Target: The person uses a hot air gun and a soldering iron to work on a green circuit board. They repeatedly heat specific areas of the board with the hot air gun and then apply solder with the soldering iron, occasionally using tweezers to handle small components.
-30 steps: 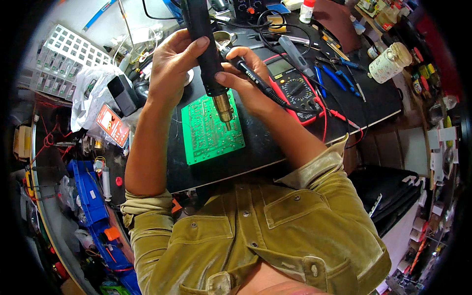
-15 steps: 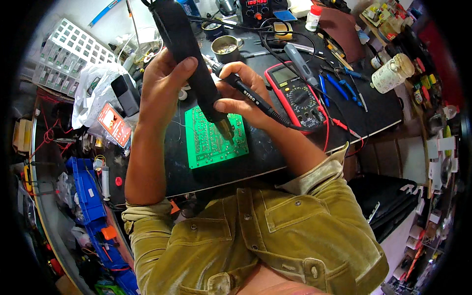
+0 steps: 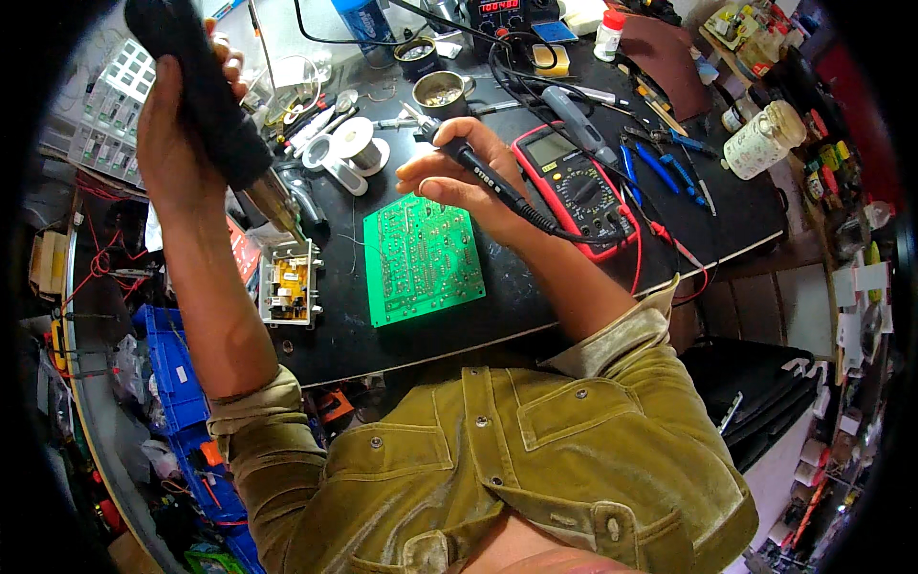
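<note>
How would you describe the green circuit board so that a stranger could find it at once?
Start at the black work mat covering the bench. The green circuit board lies flat near its front edge, left of the red multimeter. It is the only bright green flat rectangle there.

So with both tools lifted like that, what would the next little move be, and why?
Probably lowering the black soldering pen in the right hand to the green circuit board. Its tip hovers just above the board's upper edge, while the left hand holds the bulky black hot-air tool high and off to the side.
</note>
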Demonstrator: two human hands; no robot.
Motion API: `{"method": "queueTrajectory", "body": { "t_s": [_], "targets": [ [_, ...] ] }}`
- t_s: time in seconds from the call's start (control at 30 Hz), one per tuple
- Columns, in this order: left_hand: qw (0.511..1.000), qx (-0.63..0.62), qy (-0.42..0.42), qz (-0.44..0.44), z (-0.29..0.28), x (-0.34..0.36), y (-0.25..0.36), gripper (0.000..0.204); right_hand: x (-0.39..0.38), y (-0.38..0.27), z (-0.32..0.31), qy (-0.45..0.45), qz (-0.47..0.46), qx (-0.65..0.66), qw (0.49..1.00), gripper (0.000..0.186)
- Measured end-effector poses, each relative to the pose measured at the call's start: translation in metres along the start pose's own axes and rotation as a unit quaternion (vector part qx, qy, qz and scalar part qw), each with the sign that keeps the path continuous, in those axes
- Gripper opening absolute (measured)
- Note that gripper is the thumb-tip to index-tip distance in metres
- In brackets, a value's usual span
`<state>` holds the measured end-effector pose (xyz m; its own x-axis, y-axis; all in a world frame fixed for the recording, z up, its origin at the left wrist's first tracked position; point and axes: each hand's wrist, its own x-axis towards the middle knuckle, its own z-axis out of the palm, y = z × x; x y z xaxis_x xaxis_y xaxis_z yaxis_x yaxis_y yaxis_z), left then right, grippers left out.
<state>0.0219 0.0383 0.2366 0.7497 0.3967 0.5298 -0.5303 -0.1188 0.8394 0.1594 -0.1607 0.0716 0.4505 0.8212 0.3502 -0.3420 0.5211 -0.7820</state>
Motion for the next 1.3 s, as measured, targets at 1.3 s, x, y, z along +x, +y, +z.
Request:
{"method": "queueTrajectory", "body": {
  "t_s": [1.3],
  "targets": [
    [0.986, 0.120, 0.068, 0.095, -0.016, 0.004, 0.055, 0.063, -0.013, -0.123, -0.158, 0.103, -0.104, -0.688, 0.710, 0.014]
  ]
}}
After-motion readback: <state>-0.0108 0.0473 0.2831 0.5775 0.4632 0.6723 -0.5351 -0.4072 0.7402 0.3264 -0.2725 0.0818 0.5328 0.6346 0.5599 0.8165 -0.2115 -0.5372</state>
